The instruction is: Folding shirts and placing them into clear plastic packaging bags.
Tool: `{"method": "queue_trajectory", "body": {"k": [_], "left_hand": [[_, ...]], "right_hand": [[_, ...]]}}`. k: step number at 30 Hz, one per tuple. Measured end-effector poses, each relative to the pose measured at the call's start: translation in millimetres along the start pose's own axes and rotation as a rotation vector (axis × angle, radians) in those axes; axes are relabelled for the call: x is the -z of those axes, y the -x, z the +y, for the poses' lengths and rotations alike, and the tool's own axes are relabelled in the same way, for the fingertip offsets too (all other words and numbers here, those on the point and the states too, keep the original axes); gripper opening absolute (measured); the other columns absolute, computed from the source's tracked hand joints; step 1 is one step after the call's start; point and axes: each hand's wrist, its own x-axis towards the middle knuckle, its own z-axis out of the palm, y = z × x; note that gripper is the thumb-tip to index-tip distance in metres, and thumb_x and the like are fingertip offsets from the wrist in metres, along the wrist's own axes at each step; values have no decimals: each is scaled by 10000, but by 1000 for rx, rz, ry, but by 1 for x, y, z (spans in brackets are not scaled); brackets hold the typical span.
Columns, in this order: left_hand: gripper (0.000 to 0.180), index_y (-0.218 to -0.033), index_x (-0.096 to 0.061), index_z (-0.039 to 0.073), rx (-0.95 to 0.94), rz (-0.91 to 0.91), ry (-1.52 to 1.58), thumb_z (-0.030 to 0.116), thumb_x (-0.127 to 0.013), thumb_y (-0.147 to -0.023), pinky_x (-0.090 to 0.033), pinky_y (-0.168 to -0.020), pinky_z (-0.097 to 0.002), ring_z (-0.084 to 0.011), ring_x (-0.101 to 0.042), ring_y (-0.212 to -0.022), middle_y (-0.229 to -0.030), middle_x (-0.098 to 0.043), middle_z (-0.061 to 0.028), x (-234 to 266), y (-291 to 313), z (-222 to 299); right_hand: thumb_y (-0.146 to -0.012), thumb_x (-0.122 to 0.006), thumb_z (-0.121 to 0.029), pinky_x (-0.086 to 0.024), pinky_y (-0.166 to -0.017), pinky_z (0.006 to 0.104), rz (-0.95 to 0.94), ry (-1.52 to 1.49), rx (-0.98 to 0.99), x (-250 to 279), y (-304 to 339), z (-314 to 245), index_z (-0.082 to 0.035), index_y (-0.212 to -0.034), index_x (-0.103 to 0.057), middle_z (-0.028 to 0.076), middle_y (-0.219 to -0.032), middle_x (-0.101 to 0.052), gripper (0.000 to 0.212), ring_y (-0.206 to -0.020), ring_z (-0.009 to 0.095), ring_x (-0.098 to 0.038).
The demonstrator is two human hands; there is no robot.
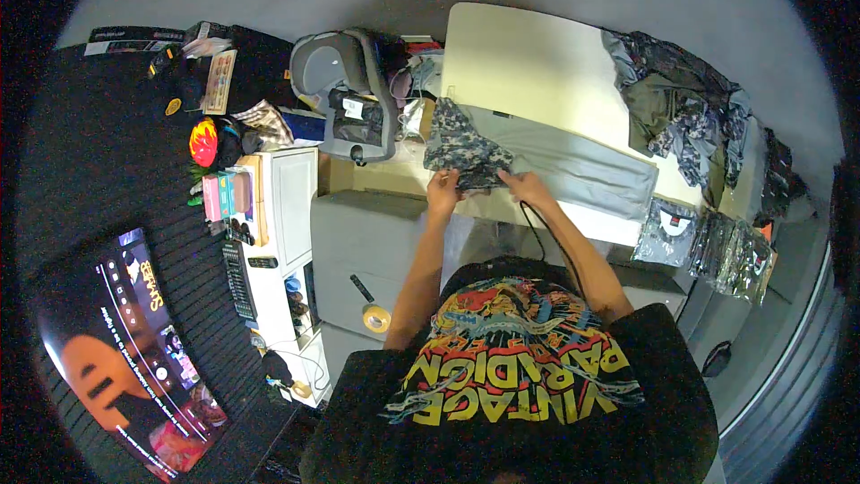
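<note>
A folded camouflage-patterned garment [466, 148] lies at the near left part of a pale table [528, 63]. My left hand [442, 186] grips its near left edge. My right hand [524, 184] holds its near right edge. Under and to the right of it lies a flat grey cloth [582, 166]. A thin black cord [536, 231] hangs down along my right forearm.
A pile of camouflage and dark clothes [681, 108] sits at the table's right end. Bagged garments [717, 246] lie below it. A grey chair [345, 81], a white cabinet [291, 206], a roll of tape [376, 316] on a grey box and a lit screen [134, 350] are on the left.
</note>
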Motion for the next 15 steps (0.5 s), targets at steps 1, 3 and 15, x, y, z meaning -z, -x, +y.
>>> {"method": "queue_trajectory", "body": {"k": [1, 3, 15], "left_hand": [[318, -1109, -523, 17, -3, -10, 0, 225, -679, -926, -561, -499, -296, -144, -606, -581, -812, -626, -86, -7, 0, 6], [378, -1176, -469, 14, 49, -3, 88, 198, -682, -924, -553, -493, -304, -168, -632, -590, -862, -638, -116, -21, 7, 16], [420, -1177, -415, 68, -10, -188, 167, 218, -695, -903, -468, -403, -281, -165, -585, -513, -754, -601, -84, -34, -62, 72]], "right_hand": [[-833, -663, -625, -529, -664, 319, 5, -181, -49, -11, -7, 2, 16, -905, -704, 118, -791, -698, 646, -689, 191, -680], [-845, -674, -598, -532, -608, 310, 61, -396, -58, -29, -15, 14, 43, -1019, -660, 124, -873, -705, 664, -699, 208, -693], [-939, -589, -456, -481, -470, 257, 148, -1435, -113, 3, -32, -41, 106, -1265, -485, 230, -1024, -684, 658, -779, 259, -724]]}}
